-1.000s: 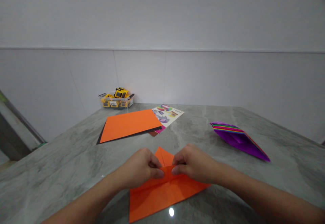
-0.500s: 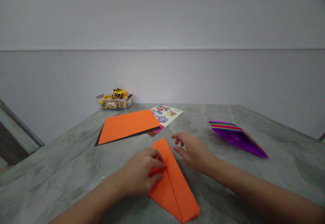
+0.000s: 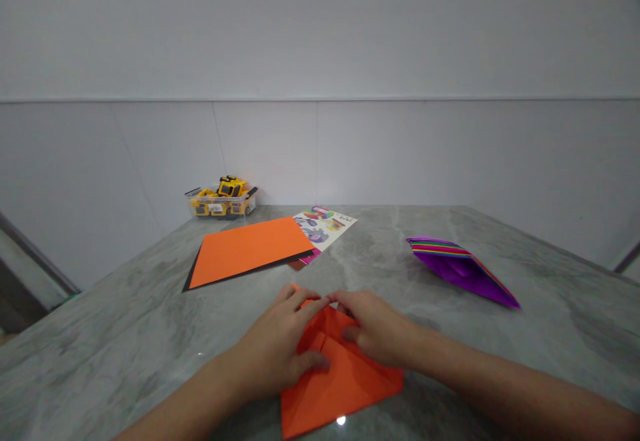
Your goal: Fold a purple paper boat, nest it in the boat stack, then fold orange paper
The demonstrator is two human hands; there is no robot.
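A folded orange paper [image 3: 345, 381] lies on the grey marble table [image 3: 125, 334] just in front of me. My left hand [image 3: 285, 344] rests flat on its left half, fingers stretched toward the far tip, thumb on the centre crease. My right hand [image 3: 375, 331] presses the right half, fingers pointing left so both hands' fingertips nearly meet at the paper's top point. Both hands lie on the paper rather than gripping it.
Flat orange and black sheets [image 3: 247, 249] lie further back, beside a printed colour leaflet [image 3: 325, 224]. A stack of folded coloured papers, purple on the outside [image 3: 460, 269], sits at the right. A clear box with a yellow toy vehicle [image 3: 223, 199] stands by the wall.
The orange paper was narrow and folded shut half a second ago; now it is spread wider. My right hand has come back onto it, and both hands have moved to its tip.
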